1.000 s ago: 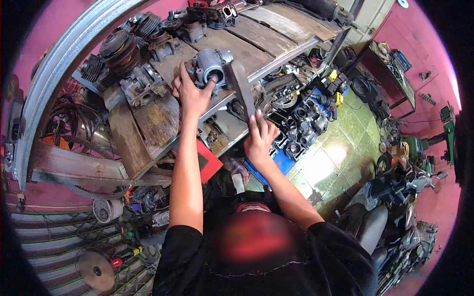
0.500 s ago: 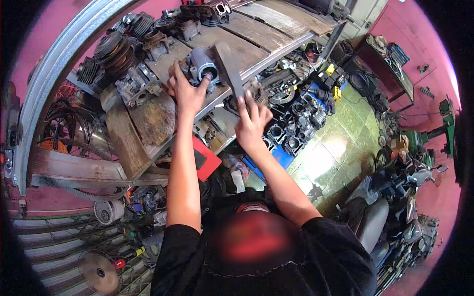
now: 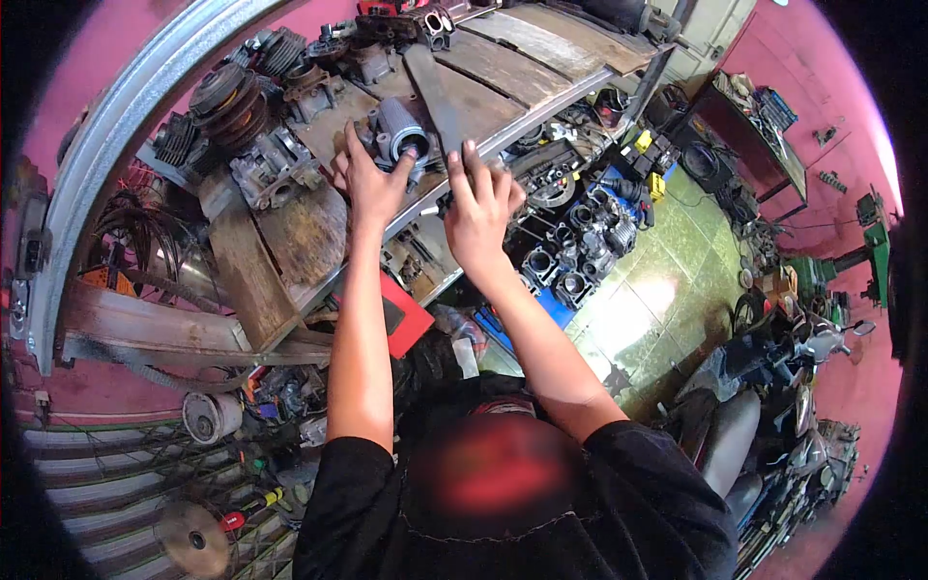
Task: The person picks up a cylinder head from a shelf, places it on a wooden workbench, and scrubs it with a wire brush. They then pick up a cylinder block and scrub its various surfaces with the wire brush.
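A grey ribbed metal cylinder (image 3: 398, 120) with a round opening facing me lies on the wooden bench (image 3: 474, 82). My left hand (image 3: 374, 186) is wrapped round its near left side, the thumb at the rim of the opening. Just to the right, my right hand (image 3: 478, 208) holds the near end of a long flat dark bar (image 3: 432, 92), like a file. The bar slants up and away, close beside the cylinder's right side. Its grip end is hidden by my fingers.
Metal castings (image 3: 271, 166) and stacked ribbed parts (image 3: 228, 101) crowd the bench's left. Below its front edge are a red box (image 3: 408, 314) and several engine parts (image 3: 572, 282) on a blue tray (image 3: 553, 307). A motorcycle seat (image 3: 732, 440) is at the lower right.
My right hand has moved slightly left and up, bringing the bar farther forward along the cylinder's side. My left hand stays on the cylinder.
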{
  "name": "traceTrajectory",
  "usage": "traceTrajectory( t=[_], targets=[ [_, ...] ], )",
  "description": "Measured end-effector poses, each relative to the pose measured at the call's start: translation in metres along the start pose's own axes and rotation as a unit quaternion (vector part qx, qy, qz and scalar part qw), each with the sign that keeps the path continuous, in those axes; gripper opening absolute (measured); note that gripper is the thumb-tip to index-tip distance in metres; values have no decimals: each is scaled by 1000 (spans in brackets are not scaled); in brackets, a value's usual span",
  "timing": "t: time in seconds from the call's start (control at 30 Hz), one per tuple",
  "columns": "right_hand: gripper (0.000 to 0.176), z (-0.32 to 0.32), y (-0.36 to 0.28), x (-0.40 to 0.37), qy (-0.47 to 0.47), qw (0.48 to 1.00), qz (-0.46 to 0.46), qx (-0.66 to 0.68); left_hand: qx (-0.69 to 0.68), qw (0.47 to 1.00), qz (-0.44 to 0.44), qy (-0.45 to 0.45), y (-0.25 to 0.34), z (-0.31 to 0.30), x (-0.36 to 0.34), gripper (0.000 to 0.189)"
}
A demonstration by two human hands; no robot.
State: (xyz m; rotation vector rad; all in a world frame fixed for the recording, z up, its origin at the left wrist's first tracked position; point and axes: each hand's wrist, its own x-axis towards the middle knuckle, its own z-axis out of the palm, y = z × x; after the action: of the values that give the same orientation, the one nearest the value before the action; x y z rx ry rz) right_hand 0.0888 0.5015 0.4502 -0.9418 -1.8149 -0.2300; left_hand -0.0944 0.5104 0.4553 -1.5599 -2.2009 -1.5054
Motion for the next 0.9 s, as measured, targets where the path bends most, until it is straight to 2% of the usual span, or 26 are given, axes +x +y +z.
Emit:
traceTrajectory(
  t=[0.2,0.23,0.27,0.37,0.5,0.6,0.7,0.8,0.9],
  targets=[
    [69,-22,29,-93,-5,1000,-11,9,-41,999,-22,-26,-3,-4,1,128],
    [70,-26,31,-96,-9,1000,-14,6,-50,997,-30,-43,-3,-6,2,139],
    [70,-26,33,-95,-10,1000,-15,5,-51,997,-30,-43,-3,-6,1,139],
    [76,-29,24,-58,-44,999,8,5,5,998,-3,-69,-1,-8,2,159],
    [80,-11,10,-4,-23,999,15,16,-17,995,-11,-100,2,-18,1,163],
    [79,-12,5,-5,-25,999,22,21,-26,992,1,-127,-3,-23,3,168],
    [72,-15,19,-53,-20,1000,-8,6,-22,990,42,-135,-14,-22,3,175],
    [68,-24,33,-85,-2,1000,-15,19,-60,984,31,-165,-12,-27,3,176],
    [68,-22,34,-76,4,1000,-16,10,-44,988,51,-142,-13,-24,3,174]
  ],
)
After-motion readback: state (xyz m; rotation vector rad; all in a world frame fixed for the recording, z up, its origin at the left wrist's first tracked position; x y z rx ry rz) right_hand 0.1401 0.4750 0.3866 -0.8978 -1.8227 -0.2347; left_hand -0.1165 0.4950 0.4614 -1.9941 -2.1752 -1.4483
